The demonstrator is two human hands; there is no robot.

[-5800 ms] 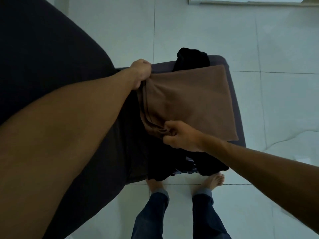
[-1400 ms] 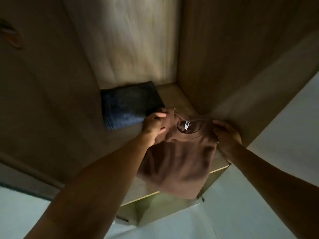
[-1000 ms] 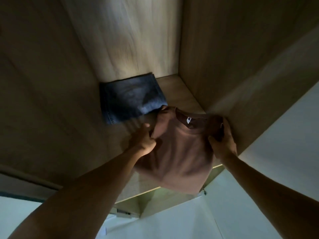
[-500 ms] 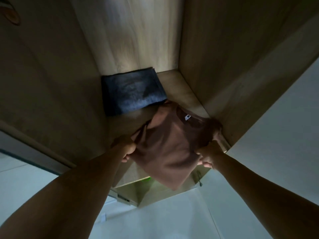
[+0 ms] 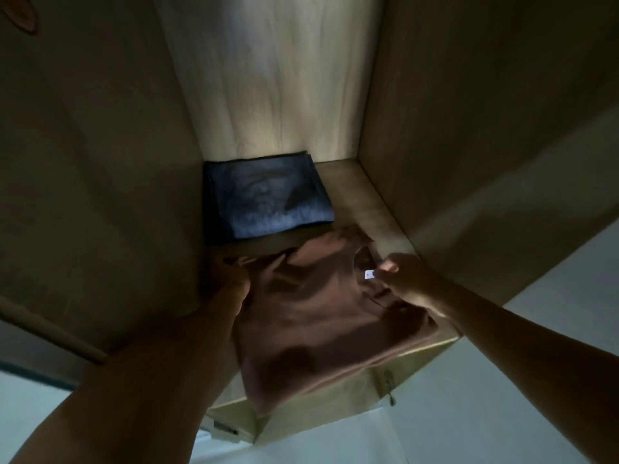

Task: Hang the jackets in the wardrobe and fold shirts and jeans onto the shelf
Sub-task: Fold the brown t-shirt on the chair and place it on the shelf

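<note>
A folded brown shirt (image 5: 311, 316) lies on the wooden wardrobe shelf (image 5: 365, 202), its front corner hanging over the shelf's front edge. Its collar with a small white label faces the right wall. My left hand (image 5: 231, 279) grips the shirt's left edge, where the cloth is bunched. My right hand (image 5: 405, 279) rests on the collar area with the fingertips at the label; whether it pinches the cloth is hard to tell in the dim light. Folded blue jeans (image 5: 268, 197) lie at the back left of the shelf, just behind the shirt.
Wooden side walls (image 5: 469, 128) and a lit back panel (image 5: 268, 78) close in the shelf. A strip of bare shelf runs to the right of the jeans. Pale floor (image 5: 335, 443) shows below the shelf's front edge.
I carried the brown shirt from the dark seat to the wardrobe shelf. In the last second my right hand moved from the shirt's right edge to the collar, and the shirt turned slightly.
</note>
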